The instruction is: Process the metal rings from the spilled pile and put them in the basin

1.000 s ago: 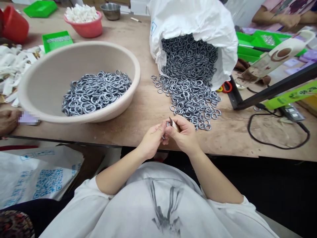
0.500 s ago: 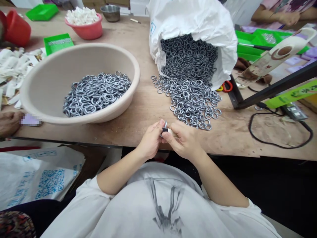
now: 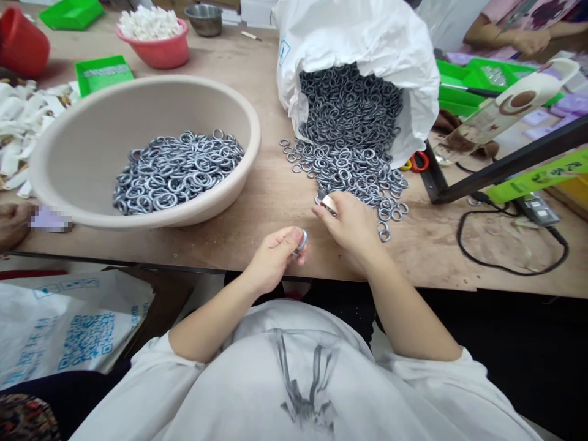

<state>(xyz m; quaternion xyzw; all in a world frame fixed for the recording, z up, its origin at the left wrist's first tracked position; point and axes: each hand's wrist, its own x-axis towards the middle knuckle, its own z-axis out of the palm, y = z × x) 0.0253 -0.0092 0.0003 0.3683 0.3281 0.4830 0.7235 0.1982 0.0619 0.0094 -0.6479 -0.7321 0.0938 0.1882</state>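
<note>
My left hand, just past the table's front edge, pinches a grey ring between thumb and fingers. Up and to its right, my right hand reaches over the near edge of a spilled pile of grey rings. It is closed on a small tool with a pale handle and dark tip; its exact kind I cannot make out. The pile runs out of the mouth of a white sack lying on its side. Left of my hands, a large beige basin holds many more such rings.
A black metal bracket with a cable stands at right, near red-handled scissors. Green trays, a pink bowl and a metal bowl sit at back left. Co-workers' hands show at left and far right.
My hands were together at the table edge and have parted. The right hand moved up to the ring pile with the tool; the left shifted slightly left, keeping the ring.
</note>
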